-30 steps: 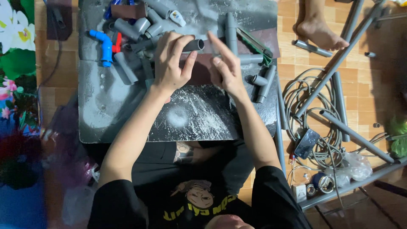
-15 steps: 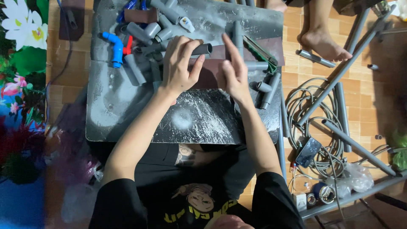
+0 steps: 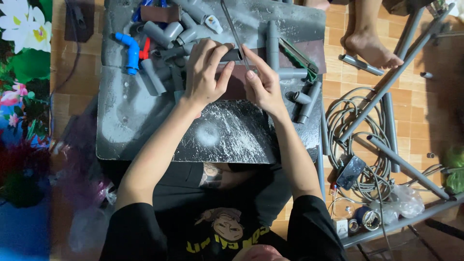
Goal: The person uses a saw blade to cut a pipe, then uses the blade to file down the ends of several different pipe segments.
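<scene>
Fingers of your left hand (image 3: 205, 72) are curled down over a short dark pipe piece (image 3: 231, 54), gripping it against the board, while your right hand (image 3: 263, 84) pinches a thin metal blade (image 3: 235, 33) between thumb and fingertips at its near end. Half a second ago both hands lay flatter over the pipe and no blade showed; now the blade stands out as a slim grey strip running from your right fingers up and to the far left, across the pipe's open end. Your right hand has drawn nearer to you and turned more on edge since then, and your left has stayed on the pipe.

That pipe piece is dark grey, round, lying on its side with its right end showing past your left fingers; most of its length is hidden under your hand. It sits at the middle of the grey board (image 3: 125, 121), on a brownish patch, above a scuffed white area on the near side.

Far left of your left hand is a heap of grey fittings (image 3: 164, 36) with a blue elbow fitting (image 3: 129, 50) at its left edge. Right of your right hand lie a long grey pipe (image 3: 273, 41) and a green-handled tool (image 3: 299, 57). On the tiled floor to the right, a coil of grey cable (image 3: 360, 140) and a bare foot (image 3: 369, 48) of another person.
</scene>
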